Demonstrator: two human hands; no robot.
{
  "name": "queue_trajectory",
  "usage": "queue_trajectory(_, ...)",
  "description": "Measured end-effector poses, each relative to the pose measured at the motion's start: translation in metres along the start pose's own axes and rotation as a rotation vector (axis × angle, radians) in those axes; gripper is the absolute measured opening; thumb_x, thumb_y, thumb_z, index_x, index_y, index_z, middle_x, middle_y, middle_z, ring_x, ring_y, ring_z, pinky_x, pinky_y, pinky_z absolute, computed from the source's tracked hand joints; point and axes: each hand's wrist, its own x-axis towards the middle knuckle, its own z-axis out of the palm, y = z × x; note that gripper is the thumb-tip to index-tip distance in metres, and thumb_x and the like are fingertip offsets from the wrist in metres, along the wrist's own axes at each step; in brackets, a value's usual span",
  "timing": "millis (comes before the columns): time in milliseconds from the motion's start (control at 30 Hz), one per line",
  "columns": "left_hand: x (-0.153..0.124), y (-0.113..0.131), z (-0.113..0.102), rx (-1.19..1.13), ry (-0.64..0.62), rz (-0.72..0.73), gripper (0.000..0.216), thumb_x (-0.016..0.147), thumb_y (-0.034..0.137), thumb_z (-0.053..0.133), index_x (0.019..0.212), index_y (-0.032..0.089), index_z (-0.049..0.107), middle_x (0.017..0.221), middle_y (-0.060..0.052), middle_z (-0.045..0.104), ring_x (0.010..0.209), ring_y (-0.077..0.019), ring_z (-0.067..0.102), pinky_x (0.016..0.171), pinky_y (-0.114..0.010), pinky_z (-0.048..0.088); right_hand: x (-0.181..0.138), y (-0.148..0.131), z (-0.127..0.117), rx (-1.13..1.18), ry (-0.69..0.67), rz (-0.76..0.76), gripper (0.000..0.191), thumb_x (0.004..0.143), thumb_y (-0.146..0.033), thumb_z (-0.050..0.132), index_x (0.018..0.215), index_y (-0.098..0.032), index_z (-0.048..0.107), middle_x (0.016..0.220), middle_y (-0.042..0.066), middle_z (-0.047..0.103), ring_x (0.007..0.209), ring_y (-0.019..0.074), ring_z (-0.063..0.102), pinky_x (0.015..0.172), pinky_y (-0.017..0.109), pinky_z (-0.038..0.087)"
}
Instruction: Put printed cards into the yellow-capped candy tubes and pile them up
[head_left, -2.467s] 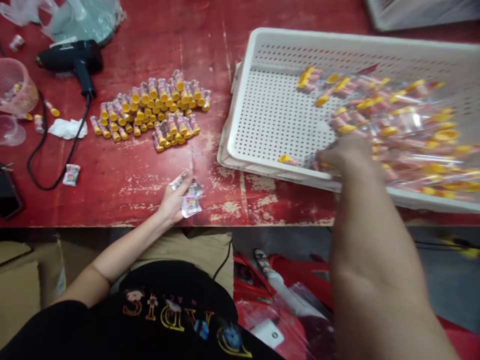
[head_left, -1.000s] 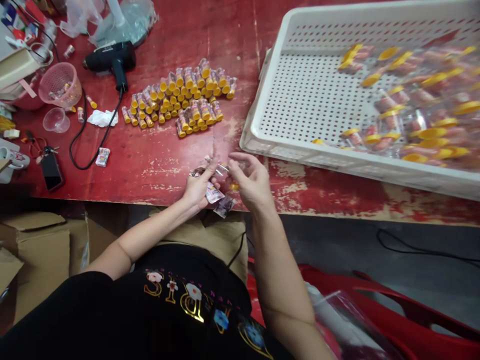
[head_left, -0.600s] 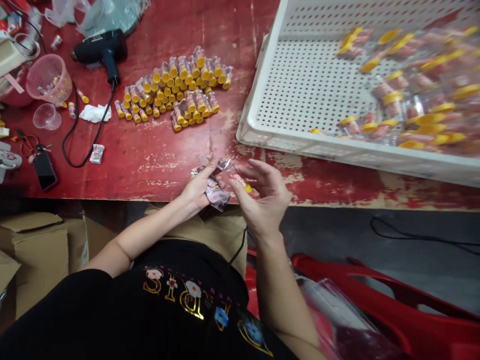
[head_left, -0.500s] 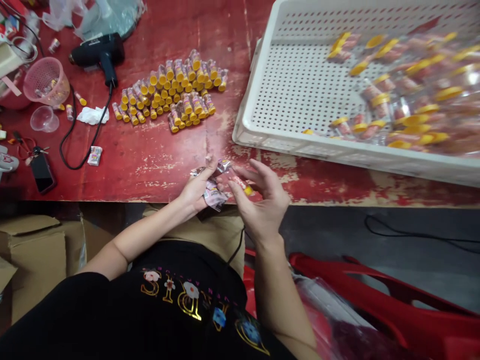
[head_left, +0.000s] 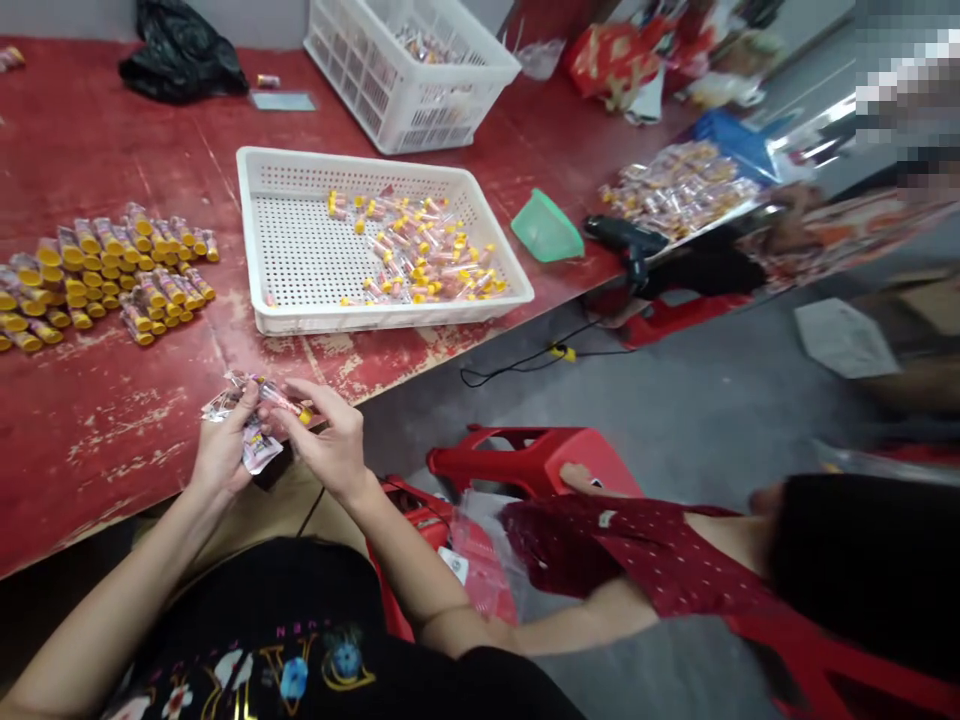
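My left hand point(head_left: 223, 447) is closed on a small bundle of printed plastic label sleeves point(head_left: 255, 452) over the near table edge. My right hand point(head_left: 330, 440) pinches a small clear tube with a yellow cap point(head_left: 283, 400) against those sleeves. Both hands touch at the fingertips. A heap of labelled yellow-capped tubes point(head_left: 105, 275) lies on the red table point(head_left: 112, 420) to the left. A white perforated tray point(head_left: 300, 240) behind my hands holds several more tubes point(head_left: 420, 255).
A second white basket point(head_left: 409, 70) and a black bag point(head_left: 180, 60) stand at the back. A green scoop point(head_left: 546, 228) and black heat gun point(head_left: 626, 240) lie right of the tray. Another person in a dark red dotted top point(head_left: 637, 560) bends low beside a red stool point(head_left: 525, 460).
My view has swung right and up, so the tray now lies behind my hands and another person appears at right. My hands stay together on the tube and sleeves.
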Motion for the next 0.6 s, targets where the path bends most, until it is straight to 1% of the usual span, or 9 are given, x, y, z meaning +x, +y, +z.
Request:
queue_trajectory(100, -0.002, -0.001, 0.001, -0.011, 0.023, 0.103, 0.045, 0.059, 0.027, 0.096, 0.086, 0.014, 0.063, 0.063, 0.004, 0.063, 0.047, -0.0067, 0.057, 0.044, -0.016, 0.048, -0.001, -0.003, 0.002, 0.044, 0.012, 0.107, 0.031, 0.086, -0.033, 0.074, 0.115, -0.021, 0.072, 0.108, 0.007, 0.078, 0.099, 0.0184, 0.075, 0.093, 0.032, 0.06)
queue_trajectory(167, -0.001, 0.001, 0.003, -0.026, 0.045, 0.149, 0.045, 0.061, 0.032, 0.095, 0.084, 0.015, 0.061, 0.063, 0.005, 0.064, 0.046, -0.0062, 0.056, 0.044, -0.016, 0.048, 0.002, -0.001, 0.006, 0.178, 0.013, 0.242, 0.034, 0.082, -0.036, 0.077, 0.112, -0.021, 0.072, 0.107, 0.007, 0.078, 0.099, 0.0191, 0.075, 0.091, 0.033, 0.061)
queue_trajectory(200, 0.001, 0.003, 0.004, -0.029, 0.057, 0.151, 0.044, 0.062, 0.034, 0.095, 0.083, 0.015, 0.06, 0.062, 0.005, 0.063, 0.045, -0.0061, 0.056, 0.045, -0.016, 0.048, 0.005, 0.001, 0.006, 0.288, 0.01, 0.323, 0.036, 0.08, -0.038, 0.08, 0.11, -0.021, 0.071, 0.106, 0.007, 0.079, 0.098, 0.0191, 0.075, 0.087, 0.033, 0.062)
queue_trajectory(300, 0.003, 0.01, 0.009, -0.016, 0.089, 0.065, 0.041, 0.069, 0.035, 0.091, 0.081, 0.017, 0.057, 0.056, 0.007, 0.058, 0.041, -0.0061, 0.053, 0.042, -0.016, 0.045, 0.011, 0.009, 0.002, 0.614, 0.003, 0.533, 0.042, 0.075, -0.047, 0.082, 0.104, -0.02, 0.07, 0.096, 0.005, 0.078, 0.088, 0.0171, 0.075, 0.068, 0.026, 0.062)
queue_trajectory(367, -0.002, 0.013, 0.014, -0.006, 0.117, -0.031, 0.039, 0.072, 0.036, 0.088, 0.079, 0.017, 0.055, 0.053, 0.007, 0.055, 0.038, -0.0065, 0.051, 0.04, -0.017, 0.042, 0.008, 0.013, -0.006, 0.728, -0.012, 0.607, 0.041, 0.077, -0.052, 0.079, 0.103, -0.021, 0.071, 0.095, 0.004, 0.078, 0.08, 0.014, 0.073, 0.061, 0.023, 0.059)
queue_trajectory(400, -0.005, 0.013, 0.015, 0.002, 0.122, -0.093, 0.04, 0.074, 0.038, 0.087, 0.076, 0.017, 0.054, 0.052, 0.007, 0.055, 0.037, -0.0073, 0.05, 0.039, -0.018, 0.041, 0.005, 0.013, -0.011, 0.753, -0.029, 0.626, 0.04, 0.078, -0.051, 0.078, 0.104, -0.022, 0.072, 0.096, 0.004, 0.078, 0.079, 0.0125, 0.072, 0.061, 0.022, 0.058)
queue_trajectory(467, -0.008, 0.012, 0.017, -0.036, 0.115, -0.154, 0.039, 0.078, 0.041, 0.083, 0.072, 0.016, 0.054, 0.051, 0.006, 0.054, 0.035, -0.0062, 0.048, 0.039, -0.018, 0.04, -0.003, 0.015, -0.017, 0.724, -0.051, 0.613, 0.037, 0.08, -0.045, 0.079, 0.109, -0.023, 0.073, 0.106, 0.004, 0.077, 0.084, 0.0106, 0.072, 0.068, 0.021, 0.059)
queue_trajectory(533, -0.007, 0.01, 0.014, -0.064, 0.108, -0.219, 0.039, 0.08, 0.042, 0.082, 0.071, 0.016, 0.054, 0.051, 0.005, 0.053, 0.037, -0.0067, 0.049, 0.041, -0.019, 0.041, -0.011, 0.014, -0.019, 0.612, -0.016, 0.527, 0.04, 0.081, -0.036, 0.08, 0.118, -0.024, 0.072, 0.114, 0.005, 0.076, 0.093, 0.011, 0.073, 0.079, 0.022, 0.06)
queue_trajectory(600, -0.004, 0.007, 0.01, -0.098, 0.129, -0.221, 0.037, 0.079, 0.039, 0.083, 0.072, 0.015, 0.055, 0.052, 0.005, 0.053, 0.039, -0.0055, 0.049, 0.043, -0.018, 0.041, -0.017, 0.01, -0.018, 0.487, 0.051, 0.404, 0.04, 0.082, -0.031, 0.08, 0.119, -0.023, 0.07, 0.113, 0.005, 0.076, 0.097, 0.0132, 0.074, 0.085, 0.026, 0.061)
